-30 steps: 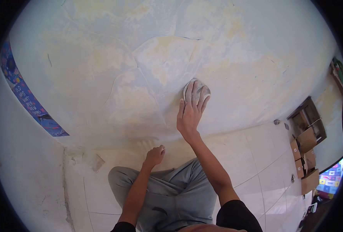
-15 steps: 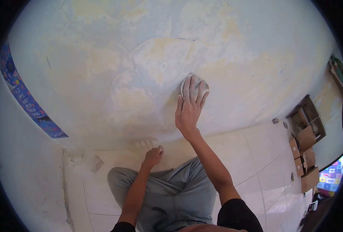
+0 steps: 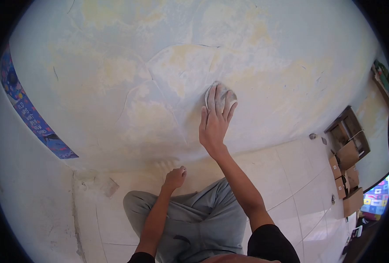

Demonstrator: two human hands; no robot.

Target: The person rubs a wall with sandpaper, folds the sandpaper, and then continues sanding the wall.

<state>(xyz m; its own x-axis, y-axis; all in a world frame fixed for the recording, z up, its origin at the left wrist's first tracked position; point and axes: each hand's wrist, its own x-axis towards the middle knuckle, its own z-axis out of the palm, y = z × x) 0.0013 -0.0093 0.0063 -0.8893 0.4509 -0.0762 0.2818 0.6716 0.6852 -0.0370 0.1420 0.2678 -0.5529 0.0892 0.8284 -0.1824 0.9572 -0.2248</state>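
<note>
My right hand [image 3: 215, 124] presses a pale, dusty piece of sandpaper [image 3: 212, 93] flat against the patchy wall [image 3: 159, 74], fingers spread over it. The wall is pale blue with yellowish, worn patches and thin cracks. My left hand [image 3: 175, 177] is curled into a fist and rests down low where the wall meets the tiled floor [image 3: 291, 175], holding nothing that I can see. My grey trouser legs [image 3: 194, 219] show below.
A blue printed poster [image 3: 28, 114] hangs on the wall at the left. Several cardboard boxes [image 3: 345, 171] and a wooden crate [image 3: 348, 129] stand on the floor at the right. A small dark object [image 3: 312, 136] lies by the wall base.
My right hand with the sandpaper slid slightly up and to the left along the wall. The left fist stayed in place.
</note>
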